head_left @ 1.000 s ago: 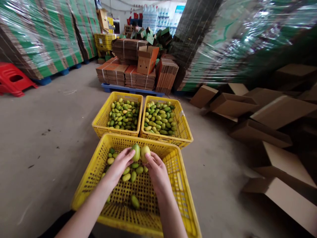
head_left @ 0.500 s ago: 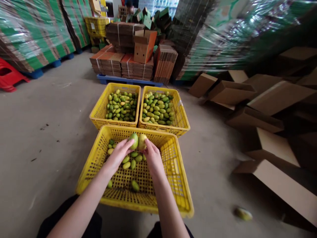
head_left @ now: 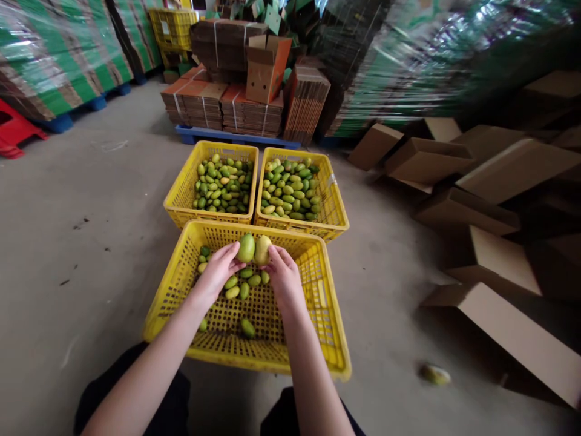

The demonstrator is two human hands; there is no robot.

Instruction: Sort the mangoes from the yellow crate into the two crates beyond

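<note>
Above the near yellow crate [head_left: 338, 339], my left hand [head_left: 218, 269] is closed on a green mango [head_left: 246, 247]. A paler yellow mango [head_left: 262, 250] is gripped in my right hand [head_left: 285, 275]. The two fruits are side by side and seem to touch. Below them, several loose mangoes [head_left: 244, 290] lie on the slatted floor of the crate. One green mango [head_left: 247, 328] rests apart, towards the crate's near side. My left hand and forearm hide part of the crate's left side.
Two yellow crates full of mangoes, left [head_left: 181, 188] and right [head_left: 333, 194], stand just beyond. Bundled flat cartons [head_left: 200, 100] sit on a blue pallet [head_left: 231, 138] behind. Open cardboard boxes [head_left: 499, 339] lie on the right, with a single mango [head_left: 434, 373] on the floor.
The view has tipped down slightly, so the background sits higher in the picture. Both hands still hold the same mangoes, the left one now showing more of its face.
</note>
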